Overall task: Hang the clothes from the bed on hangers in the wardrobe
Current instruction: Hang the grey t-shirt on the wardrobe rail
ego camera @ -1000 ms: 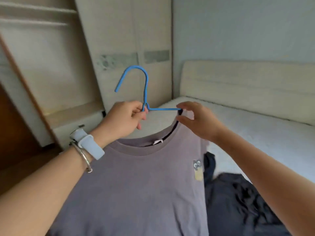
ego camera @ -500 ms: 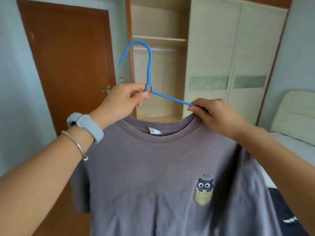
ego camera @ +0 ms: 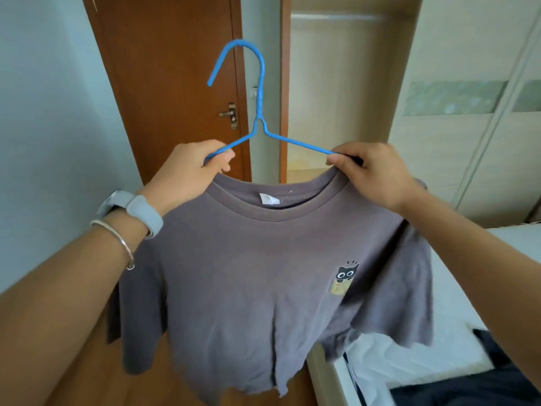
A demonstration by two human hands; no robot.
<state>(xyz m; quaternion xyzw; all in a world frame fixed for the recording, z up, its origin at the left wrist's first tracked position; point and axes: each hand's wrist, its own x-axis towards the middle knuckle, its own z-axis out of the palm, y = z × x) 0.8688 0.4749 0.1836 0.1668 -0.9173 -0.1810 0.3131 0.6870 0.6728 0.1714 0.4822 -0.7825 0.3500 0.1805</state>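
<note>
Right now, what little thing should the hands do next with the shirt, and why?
Probably carry it forward toward the open wardrobe. The grey T-shirt already hangs on the blue hanger, with the left hand and right hand each gripping a hanger arm at the collar. The hook is free and upright, and a rail shows high inside the wardrobe.

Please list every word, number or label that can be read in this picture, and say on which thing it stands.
No text can be read.
Yellow patch under the cat print on the grey T-shirt: small lines, too blurred to read.
White neck tag: nothing legible.
Blue hanger, door and wardrobe: no text visible.
</note>
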